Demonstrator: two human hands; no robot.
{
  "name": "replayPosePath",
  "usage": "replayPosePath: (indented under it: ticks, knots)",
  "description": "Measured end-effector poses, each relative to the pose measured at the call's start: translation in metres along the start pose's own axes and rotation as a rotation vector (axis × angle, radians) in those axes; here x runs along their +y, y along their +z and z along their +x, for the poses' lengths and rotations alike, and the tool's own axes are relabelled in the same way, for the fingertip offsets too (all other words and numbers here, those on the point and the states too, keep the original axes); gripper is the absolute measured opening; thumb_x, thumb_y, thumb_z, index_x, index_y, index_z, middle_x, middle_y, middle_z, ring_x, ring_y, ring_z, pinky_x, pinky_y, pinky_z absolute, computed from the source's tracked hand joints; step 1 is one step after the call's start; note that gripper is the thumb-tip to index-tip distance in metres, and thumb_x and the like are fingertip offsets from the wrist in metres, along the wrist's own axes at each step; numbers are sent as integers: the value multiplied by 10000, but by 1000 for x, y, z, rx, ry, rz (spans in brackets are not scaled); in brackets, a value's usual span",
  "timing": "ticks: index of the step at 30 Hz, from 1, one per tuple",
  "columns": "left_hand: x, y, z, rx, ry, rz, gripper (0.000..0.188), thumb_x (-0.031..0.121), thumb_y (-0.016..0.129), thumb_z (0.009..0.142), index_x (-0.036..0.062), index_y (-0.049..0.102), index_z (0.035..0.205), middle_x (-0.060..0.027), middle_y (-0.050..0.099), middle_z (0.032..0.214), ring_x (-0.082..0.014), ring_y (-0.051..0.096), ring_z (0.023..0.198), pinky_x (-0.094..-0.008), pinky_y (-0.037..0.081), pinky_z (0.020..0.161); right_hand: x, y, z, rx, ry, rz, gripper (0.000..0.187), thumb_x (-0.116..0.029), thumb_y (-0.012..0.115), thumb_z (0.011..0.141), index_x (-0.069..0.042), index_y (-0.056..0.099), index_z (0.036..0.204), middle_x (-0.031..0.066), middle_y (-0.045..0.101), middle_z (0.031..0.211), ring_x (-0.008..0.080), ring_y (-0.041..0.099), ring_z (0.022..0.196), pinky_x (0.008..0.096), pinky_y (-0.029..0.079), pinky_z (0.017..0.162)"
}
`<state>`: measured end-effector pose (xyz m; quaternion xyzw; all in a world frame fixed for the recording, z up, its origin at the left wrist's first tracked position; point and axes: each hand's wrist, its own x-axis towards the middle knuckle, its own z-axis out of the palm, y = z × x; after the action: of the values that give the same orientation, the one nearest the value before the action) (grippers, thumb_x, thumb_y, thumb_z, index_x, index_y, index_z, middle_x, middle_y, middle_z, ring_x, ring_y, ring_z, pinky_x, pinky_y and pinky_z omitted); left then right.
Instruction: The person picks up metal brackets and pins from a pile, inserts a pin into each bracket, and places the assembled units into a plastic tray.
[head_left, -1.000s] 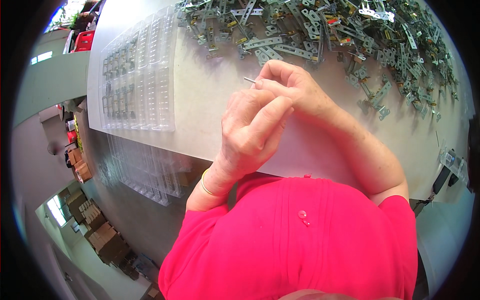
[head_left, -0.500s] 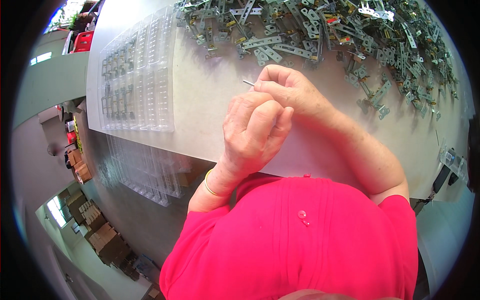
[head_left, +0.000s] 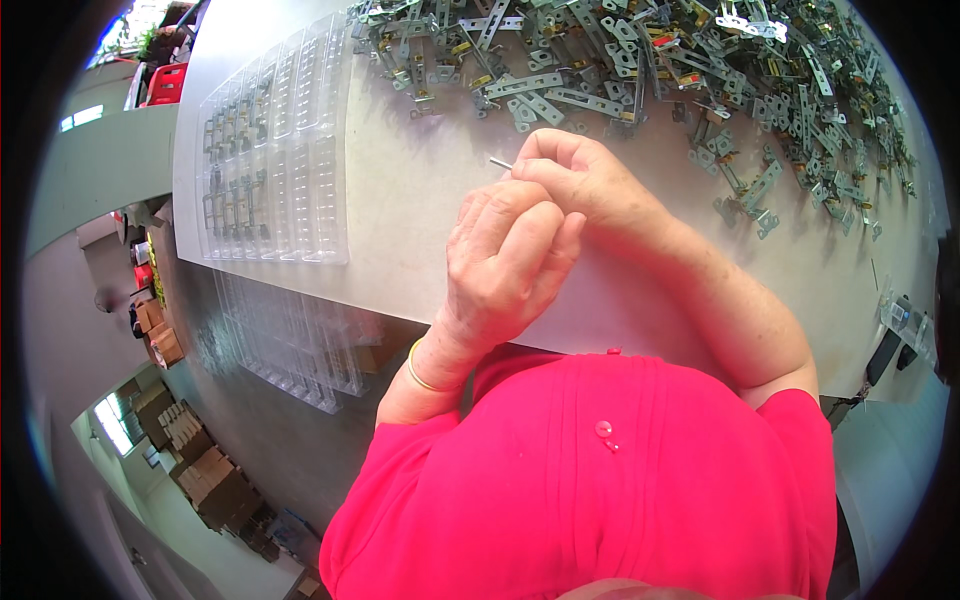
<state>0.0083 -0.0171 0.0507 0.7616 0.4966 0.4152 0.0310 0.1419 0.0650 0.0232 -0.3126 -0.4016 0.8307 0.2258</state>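
Note:
My left hand point(head_left: 508, 255) is closed, its back toward me, and a yellow bangle point(head_left: 420, 366) circles the wrist. Against its far side my right hand point(head_left: 588, 180) has thumb and forefinger pinched together. From those fingertips a thin grey metal piece point(head_left: 501, 163) pokes out to the left; the rest of it is hidden by the hands. What the left fingers hold, if anything, is covered by the hand itself. Both hands are raised over the near part of the white table point(head_left: 400, 200).
A large heap of metal brackets point(head_left: 640, 60) spreads across the back and right of the table. At the left lies a clear plastic tray point(head_left: 318, 190) with several brackets in its left slots. More clear trays point(head_left: 290, 345) stand below the table edge. Cardboard boxes point(head_left: 215, 485) are stacked farther left.
The hands shift only slightly, and the metal piece's tip moves a little to the right. Heap and tray look the same.

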Motion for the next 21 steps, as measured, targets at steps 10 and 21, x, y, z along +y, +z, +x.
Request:
replayPosePath:
  ticks: [10, 21]
  knots:
    - [14, -4, 12, 31, -418, -305, 135, -43, 721, 865, 16, 649, 964, -29, 630, 833, -125, 560, 697, -274, 465, 636, 5, 0, 0, -78, -59, 61, 184, -162, 667, 943, -10, 563, 947, 99, 705, 887, 156, 703, 861, 286, 571, 768]
    - [6, 0, 13, -66, -582, -270, 208, 97, 800, 888, 10, 617, 838, 9, 588, 710, -50, 502, 634, -220, 429, 590, 32, -4, 10, 125, -330, -507, 235, -212, 723, 871, -54, 549, 864, 52, 619, 810, 159, 548, 762, 368, 472, 634]
